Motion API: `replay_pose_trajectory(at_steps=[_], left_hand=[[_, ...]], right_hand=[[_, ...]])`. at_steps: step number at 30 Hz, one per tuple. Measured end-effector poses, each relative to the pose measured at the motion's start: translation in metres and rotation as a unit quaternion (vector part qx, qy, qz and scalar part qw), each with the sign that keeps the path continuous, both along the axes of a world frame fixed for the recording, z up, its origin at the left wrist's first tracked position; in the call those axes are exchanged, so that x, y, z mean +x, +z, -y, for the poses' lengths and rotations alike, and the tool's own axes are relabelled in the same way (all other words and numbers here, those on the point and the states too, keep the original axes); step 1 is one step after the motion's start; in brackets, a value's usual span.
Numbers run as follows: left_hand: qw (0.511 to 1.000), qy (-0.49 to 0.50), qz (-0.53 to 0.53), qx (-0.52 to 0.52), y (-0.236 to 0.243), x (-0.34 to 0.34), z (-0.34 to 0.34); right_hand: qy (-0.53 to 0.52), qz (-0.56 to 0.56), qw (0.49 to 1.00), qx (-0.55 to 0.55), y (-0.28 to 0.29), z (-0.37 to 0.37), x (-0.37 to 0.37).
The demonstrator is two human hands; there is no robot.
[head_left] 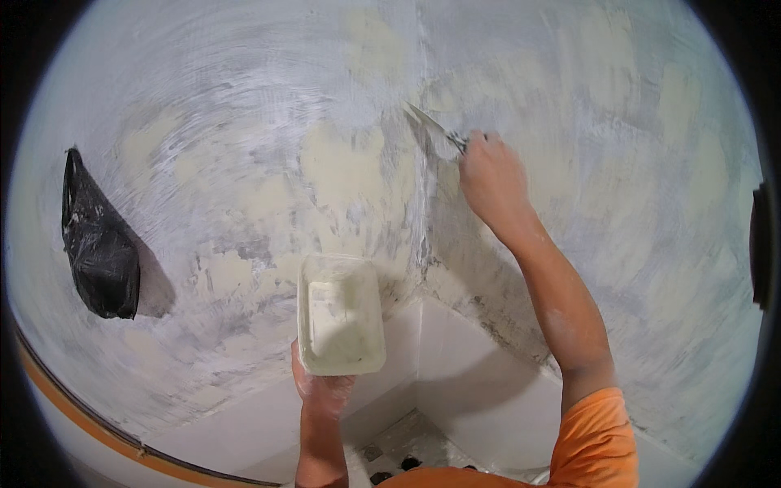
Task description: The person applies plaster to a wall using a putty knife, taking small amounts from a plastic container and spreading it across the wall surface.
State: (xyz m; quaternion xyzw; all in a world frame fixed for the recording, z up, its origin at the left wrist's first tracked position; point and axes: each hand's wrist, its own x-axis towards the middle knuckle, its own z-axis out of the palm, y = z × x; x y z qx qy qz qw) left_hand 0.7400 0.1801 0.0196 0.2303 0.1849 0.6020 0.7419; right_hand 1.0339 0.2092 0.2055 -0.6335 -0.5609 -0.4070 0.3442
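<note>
My right hand (pixel 492 175) grips the handle of a putty knife (pixel 435 126), whose blade is at the wall corner, above and right of the tub. In my left hand (pixel 321 386) is a white rectangular plastic tub (pixel 342 358) with pale cream paste inside, held low in front of the corner. The walls (pixel 211 203) around them carry uneven white, grey and cream patches, with a vertical seam running down the middle.
A black plastic bag (pixel 102 260) hangs on the left wall. White tiles (pixel 464 358) line the lower walls. An orange strip (pixel 73 407) edges the lower left, a dark object (pixel 761 244) shows at the far right, and dark items (pixel 411 464) lie on the floor below.
</note>
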Motion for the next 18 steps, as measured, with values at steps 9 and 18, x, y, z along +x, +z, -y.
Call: replay_pose_trajectory(at_steps=[9,18], left_hand=[[0.998,0.044,-0.031,0.027,-0.042,-0.020,0.000],[0.984,0.094,-0.058,0.143,-0.067,-0.020,0.002]], right_hand=[[-0.009,-0.082,0.990,-0.115,-0.107,-0.059,-0.029],[0.023,-0.142,0.919,-0.368,-0.267,-0.003,-0.033]])
